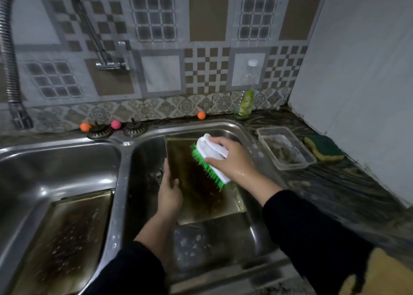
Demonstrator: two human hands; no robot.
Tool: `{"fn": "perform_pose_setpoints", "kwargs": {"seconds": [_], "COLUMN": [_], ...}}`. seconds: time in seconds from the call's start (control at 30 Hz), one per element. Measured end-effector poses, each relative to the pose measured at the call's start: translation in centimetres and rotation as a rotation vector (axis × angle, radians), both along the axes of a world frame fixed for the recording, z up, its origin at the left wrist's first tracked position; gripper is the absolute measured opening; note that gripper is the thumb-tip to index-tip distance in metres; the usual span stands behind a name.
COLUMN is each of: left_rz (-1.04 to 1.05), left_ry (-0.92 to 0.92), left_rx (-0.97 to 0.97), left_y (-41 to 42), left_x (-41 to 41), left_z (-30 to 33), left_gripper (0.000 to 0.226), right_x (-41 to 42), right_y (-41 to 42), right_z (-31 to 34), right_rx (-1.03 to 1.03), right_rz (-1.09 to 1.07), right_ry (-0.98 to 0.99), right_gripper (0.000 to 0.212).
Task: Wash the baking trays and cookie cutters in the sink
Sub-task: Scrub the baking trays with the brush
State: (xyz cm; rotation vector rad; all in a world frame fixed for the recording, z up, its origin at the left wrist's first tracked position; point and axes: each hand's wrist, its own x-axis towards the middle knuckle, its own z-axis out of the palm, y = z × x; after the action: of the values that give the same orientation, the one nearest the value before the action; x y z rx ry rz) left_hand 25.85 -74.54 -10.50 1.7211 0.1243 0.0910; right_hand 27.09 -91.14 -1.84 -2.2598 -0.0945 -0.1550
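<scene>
A stained baking tray (201,196) leans tilted inside the right sink basin (252,234). My left hand (169,190) grips the tray's left edge. My right hand (231,158) holds a white scrub brush (211,160) whose green bristles press on the tray's upper middle. A second dark, stained baking tray (67,238) lies in the left sink basin (33,171). No cookie cutters can be made out.
A wall tap (112,63) and a coiled hose (10,71) hang above the left basin. On the back ledge sit two sink strainers (134,128), small coloured balls (116,124) and a dish soap bottle (245,98). A clear plastic container (286,148) and a sponge (324,148) lie on the right counter.
</scene>
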Motion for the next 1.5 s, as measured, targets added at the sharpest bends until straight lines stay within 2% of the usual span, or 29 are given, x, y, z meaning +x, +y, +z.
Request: {"fn": "perform_pose_setpoints", "kwargs": {"seconds": [0.07, 0.2, 0.33, 0.43, 0.57, 0.67, 0.87, 1.1, 1.23, 1.33, 1.4, 1.5], "left_rz": [-0.007, -0.001, -0.073, -0.034, 0.104, 0.068, -0.049, 0.051, -0.040, -0.053, -0.009, 0.089], "left_ry": [-0.112, -0.209, -0.284, -0.302, -0.323, -0.332, -0.369, -0.353, -0.373, -0.398, -0.409, -0.400], "left_rx": [-0.056, -0.166, -0.180, -0.173, -0.239, -0.233, -0.179, -0.202, -0.214, -0.191, -0.169, -0.129], "left_y": [0.7, 2.5, 2.6, 2.4, 4.4, 5.0, 1.8, 3.4, 1.7, 0.4, 0.7, 2.3], "left_x": [0.1, 0.0, -1.1, -1.2, -0.1, -0.8, -2.2, -1.3, -2.4, -2.7, -2.4, -1.4], "left_z": [1.3, 3.3, 4.3, 5.1, 5.4, 5.4, 7.1, 7.1, 7.8, 8.4, 8.5, 8.0], "left_gripper": [0.069, 0.062, 0.063, 0.064, 0.062, 0.059, 0.061, 0.060, 0.059, 0.057, 0.057, 0.061], "right_x": [-1.4, -2.8, 2.2, 3.5, -2.5, -5.0, 3.8, -5.7, -1.2, 2.2, 1.7, -2.6], "right_y": [2.5, 5.9, 6.7, 7.9, 10.1, 9.8, 6.9, 6.9, 4.4, 2.0, 1.8, 2.7], "right_z": [-1.0, -1.4, 2.2, 4.4, 0.4, -2.0, 4.0, -1.7, 1.4, 4.4, 3.9, -0.1], "right_rx": [0.037, 0.010, -0.063, -0.087, -0.025, 0.002, -0.028, 0.084, 0.050, 0.139, 0.140, 0.060], "right_rz": [0.037, 0.074, -0.079, -0.132, -0.009, -0.027, -0.237, -0.147, -0.337, -0.413, -0.400, -0.362], "right_ry": [-0.028, -0.173, -0.288, -0.318, -0.258, -0.356, -0.326, -0.324, -0.267, -0.201, -0.177, -0.157], "right_gripper": [0.055, 0.054, 0.057, 0.055, 0.053, 0.051, 0.051, 0.049, 0.049, 0.049, 0.049, 0.049]}}
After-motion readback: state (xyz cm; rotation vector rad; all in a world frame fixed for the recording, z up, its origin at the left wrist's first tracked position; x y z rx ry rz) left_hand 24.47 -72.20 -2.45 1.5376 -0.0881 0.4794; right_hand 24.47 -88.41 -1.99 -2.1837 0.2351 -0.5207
